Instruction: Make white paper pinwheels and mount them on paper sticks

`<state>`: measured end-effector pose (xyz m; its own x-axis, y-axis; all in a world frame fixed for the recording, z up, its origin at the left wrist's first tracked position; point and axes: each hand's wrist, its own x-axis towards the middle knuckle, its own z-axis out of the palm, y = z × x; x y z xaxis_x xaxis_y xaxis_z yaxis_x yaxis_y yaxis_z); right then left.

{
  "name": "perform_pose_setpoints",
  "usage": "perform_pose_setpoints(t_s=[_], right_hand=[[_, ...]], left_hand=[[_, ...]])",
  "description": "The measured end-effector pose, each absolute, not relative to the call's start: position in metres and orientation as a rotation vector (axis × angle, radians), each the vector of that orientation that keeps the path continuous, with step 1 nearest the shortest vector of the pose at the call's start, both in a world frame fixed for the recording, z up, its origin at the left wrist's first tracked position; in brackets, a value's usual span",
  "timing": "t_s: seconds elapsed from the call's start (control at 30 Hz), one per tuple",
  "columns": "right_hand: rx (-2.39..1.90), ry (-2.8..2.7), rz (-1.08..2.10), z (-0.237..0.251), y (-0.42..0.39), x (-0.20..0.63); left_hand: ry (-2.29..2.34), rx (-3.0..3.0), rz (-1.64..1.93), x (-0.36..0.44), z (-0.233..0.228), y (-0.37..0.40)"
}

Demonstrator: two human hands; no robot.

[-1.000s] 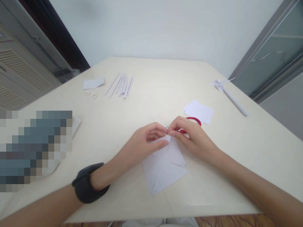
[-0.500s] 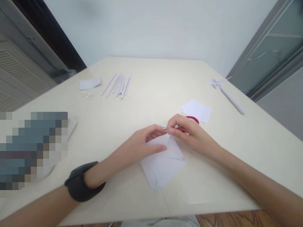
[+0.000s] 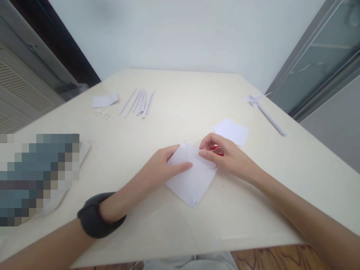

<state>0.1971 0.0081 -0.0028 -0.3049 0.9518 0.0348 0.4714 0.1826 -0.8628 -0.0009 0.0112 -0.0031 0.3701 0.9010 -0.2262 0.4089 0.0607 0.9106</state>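
A square white paper sheet (image 3: 194, 180) lies tilted in front of me, its slit lower corner towards me. My left hand (image 3: 167, 165) grips its left side, thumb flat on top and fingers partly hidden behind. At the upper right edge, my right hand (image 3: 222, 152) has thumb and index curled close together on the paper. A small curl or hole shows at the right corner by that thumb. Red-handled scissors (image 3: 216, 150) lie mostly hidden under the right hand and paper.
More white paper sheets (image 3: 232, 132) lie behind my right hand. Thin paper tubes (image 3: 142, 103), a folded paper piece (image 3: 105, 100) and small pale scraps (image 3: 101, 114) are at back left. A paper pinwheel (image 3: 270, 118) rests at right. A blurred-out object (image 3: 39, 176) sits at left.
The paper has turned and shifted away from me, now covering the scissor blades. My right fingers have left its top corner and sit at its upper right edge.
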Motion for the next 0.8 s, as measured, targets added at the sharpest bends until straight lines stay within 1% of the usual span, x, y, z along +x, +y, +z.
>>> perform_pose_setpoints(t_s=[0.17, 0.33, 0.6, 0.8], right_hand=[[-1.356, -1.905, 0.969, -0.003, 0.013, 0.204], [-1.345, -1.814, 1.158, -0.002, 0.015, 0.210], [-1.222, -1.639, 1.370, 0.001, 0.013, 0.210], [-1.184, -1.573, 1.378, 0.001, 0.014, 0.209]], left_hand=[[1.144, 1.405, 0.730, -0.004, -0.005, 0.008], [1.121, 1.269, 0.778, -0.005, -0.007, 0.007], [1.023, 1.231, 0.783, -0.005, -0.007, 0.009], [1.004, 1.210, 0.719, -0.004, -0.011, 0.009]])
